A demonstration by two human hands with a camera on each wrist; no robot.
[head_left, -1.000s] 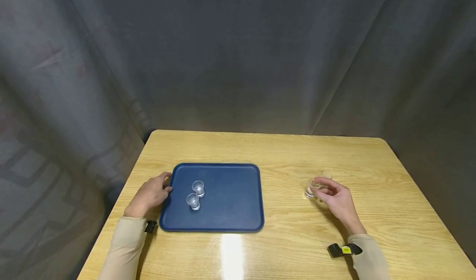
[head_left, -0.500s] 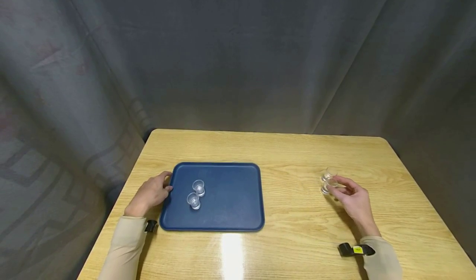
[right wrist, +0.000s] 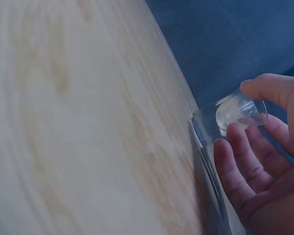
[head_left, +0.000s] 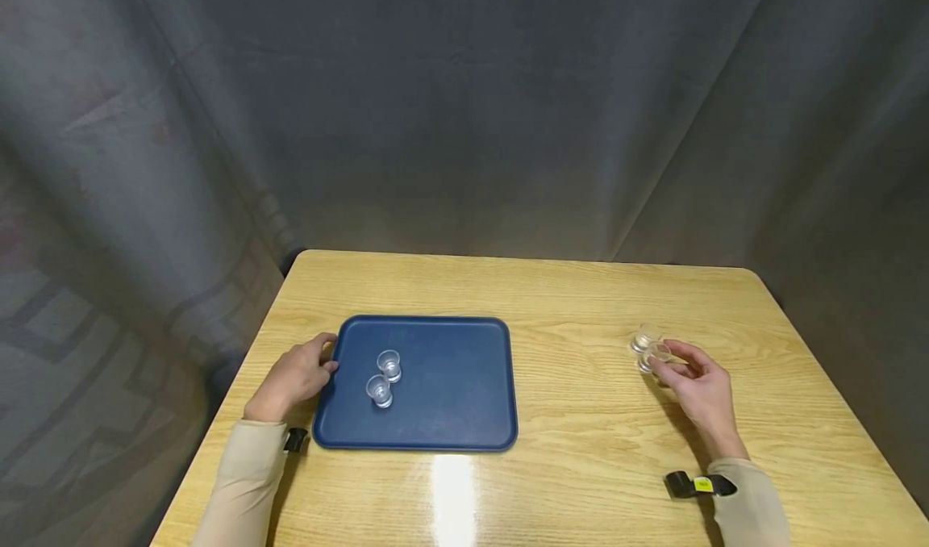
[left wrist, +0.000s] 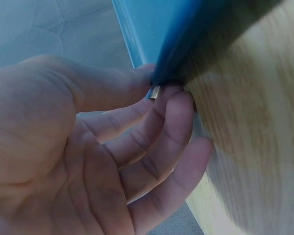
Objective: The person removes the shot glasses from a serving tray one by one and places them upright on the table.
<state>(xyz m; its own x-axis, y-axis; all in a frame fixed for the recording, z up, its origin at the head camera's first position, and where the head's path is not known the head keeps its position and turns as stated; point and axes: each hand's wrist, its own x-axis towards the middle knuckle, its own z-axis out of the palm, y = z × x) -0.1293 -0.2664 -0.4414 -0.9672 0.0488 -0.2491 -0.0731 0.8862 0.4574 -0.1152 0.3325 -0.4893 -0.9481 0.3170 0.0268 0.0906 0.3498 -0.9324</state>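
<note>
Two clear shot glasses [head_left: 389,365] stand close together on the left half of a blue tray [head_left: 457,386]. With thumb and curled fingers, my left hand [head_left: 293,382] holds the tray's left rim; the left wrist view shows the thumb tip against the tray edge [left wrist: 137,34]. To the right of the tray, my right hand [head_left: 700,390] pinches another clear shot glass [right wrist: 242,112] between thumb and fingers. Just behind it on the table is one more clear shot glass [head_left: 644,339]. Whether these two glasses touch, I cannot tell.
The wooden table [head_left: 566,442] has bare wood between the tray and the right-hand glasses. Grey curtains [head_left: 464,127] hang behind the table and at both sides. A bright light reflection falls on the wood in front of the tray.
My right hand has moved right with the pinched shot glass, bringing it just in front of the other glass on the table. The left hand and tray have stayed in place.
</note>
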